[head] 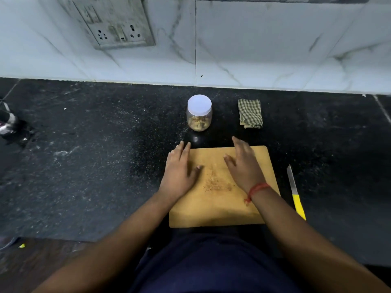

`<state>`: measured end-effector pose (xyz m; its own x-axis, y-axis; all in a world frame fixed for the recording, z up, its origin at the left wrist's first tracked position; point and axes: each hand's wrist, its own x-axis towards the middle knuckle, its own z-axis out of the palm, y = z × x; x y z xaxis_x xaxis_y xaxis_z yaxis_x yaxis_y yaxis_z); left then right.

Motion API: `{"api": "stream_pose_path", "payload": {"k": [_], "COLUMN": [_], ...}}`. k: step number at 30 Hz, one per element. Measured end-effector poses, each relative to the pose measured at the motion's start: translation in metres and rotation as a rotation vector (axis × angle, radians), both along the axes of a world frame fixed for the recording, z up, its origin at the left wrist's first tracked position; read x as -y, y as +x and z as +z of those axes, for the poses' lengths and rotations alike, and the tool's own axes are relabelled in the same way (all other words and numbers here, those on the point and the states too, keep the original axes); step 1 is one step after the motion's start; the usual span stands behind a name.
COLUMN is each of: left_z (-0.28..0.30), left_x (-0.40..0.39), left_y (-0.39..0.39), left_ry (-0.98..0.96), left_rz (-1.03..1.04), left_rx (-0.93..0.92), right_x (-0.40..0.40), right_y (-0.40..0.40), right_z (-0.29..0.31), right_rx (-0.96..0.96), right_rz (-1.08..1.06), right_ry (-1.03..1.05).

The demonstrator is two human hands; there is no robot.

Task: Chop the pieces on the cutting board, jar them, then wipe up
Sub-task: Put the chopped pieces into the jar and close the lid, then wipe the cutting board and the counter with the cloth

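A wooden cutting board (pixel 213 210) lies on the black counter in front of me, with only fine brown crumbs (pixel 218 183) left near its middle. My left hand (pixel 179 168) rests flat over the board's far left corner, fingers straight. My right hand (pixel 243 163) lies flat on the board's far right part, fingers straight, a red thread round the wrist. Behind the board stands a clear jar (pixel 199 113) with a white lid on, holding chopped pale pieces. A folded green checked cloth (pixel 250 113) lies to the jar's right.
A knife with a yellow handle (pixel 295 191) lies on the counter just right of the board, blade pointing away. A dark object (pixel 8 121) sits at the far left edge. White marble wall with a socket plate (pixel 114 24) rises behind the counter.
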<state>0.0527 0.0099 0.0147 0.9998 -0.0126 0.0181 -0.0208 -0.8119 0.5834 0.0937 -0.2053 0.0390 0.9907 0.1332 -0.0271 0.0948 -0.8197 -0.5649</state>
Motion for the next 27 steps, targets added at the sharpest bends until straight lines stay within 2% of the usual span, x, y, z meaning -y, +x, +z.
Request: {"api": "stream_pose_path", "payload": {"k": [3,12,16,19,22,27], "left_z": [-0.006,-0.008,-0.011,-0.015,-0.016,-0.013], "left_x": [0.009,0.042,0.057,0.066,0.069,0.068], "left_y": [-0.024,-0.050,-0.060,-0.068,-0.075,-0.084], "left_ry": [0.053,0.186,0.214,0.225,0.228,0.230], "left_rz": [-0.063,-0.184,-0.219,-0.224,-0.216,-0.156], "left_rx": [0.013,-0.012,-0.012,-0.022,-0.034,-0.063], "right_x": [0.026,0.090,0.120,0.137,0.147,0.153], "right_y": [-0.037,-0.075,-0.097,-0.114,-0.121,-0.115], "right_z": [-0.003,-0.009,-0.017,-0.025,-0.032,-0.035], "right_rx": [0.110,0.049,0.029,-0.061,-0.049,-0.092], "right_rz": [-0.127,-0.247,-0.393,-0.508,-0.481,-0.502], "right_ry": [-0.030,-0.097,-0.385,-0.489,-0.465,-0.271]}}
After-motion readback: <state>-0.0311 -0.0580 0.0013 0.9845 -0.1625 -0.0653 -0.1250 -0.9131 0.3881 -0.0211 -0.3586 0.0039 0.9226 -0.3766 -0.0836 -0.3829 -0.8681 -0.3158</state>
